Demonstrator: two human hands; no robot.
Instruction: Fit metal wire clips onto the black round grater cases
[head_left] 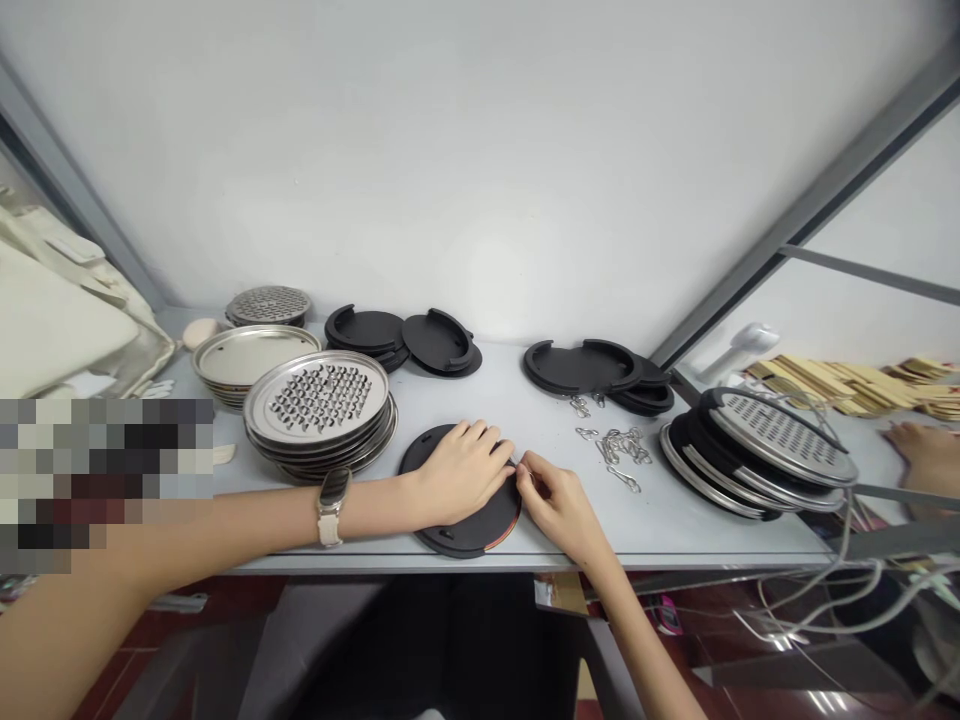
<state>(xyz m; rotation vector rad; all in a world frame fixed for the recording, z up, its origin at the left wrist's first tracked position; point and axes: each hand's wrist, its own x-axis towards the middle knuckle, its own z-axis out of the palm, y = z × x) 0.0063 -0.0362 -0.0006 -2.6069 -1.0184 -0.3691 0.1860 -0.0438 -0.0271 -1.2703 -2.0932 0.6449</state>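
Observation:
A round black plate (pixel 469 535) lies near the table's front edge, with a thin red-orange line along its right rim. My left hand (pixel 466 470) rests flat on top of it, fingers stretched toward the right rim. At that rim my right hand (pixel 553 500) is closed, thumb and fingertips pinched together beside the left fingertips. A small bit of something shiny shows at the pinch, too small to name. Just right of this hand lies a loose heap of bent metal wire clips (pixel 626 447).
Stacked metal grater discs (pixel 326 397) and plain metal discs (pixel 255 352) stand at left. Black holders (pixel 439 340) and more black holders (pixel 585 365) lie along the wall. Assembled graters (pixel 780 430) are piled at right. Beyond the frame are wooden pieces (pixel 840 385) and another person's hand (pixel 926 460).

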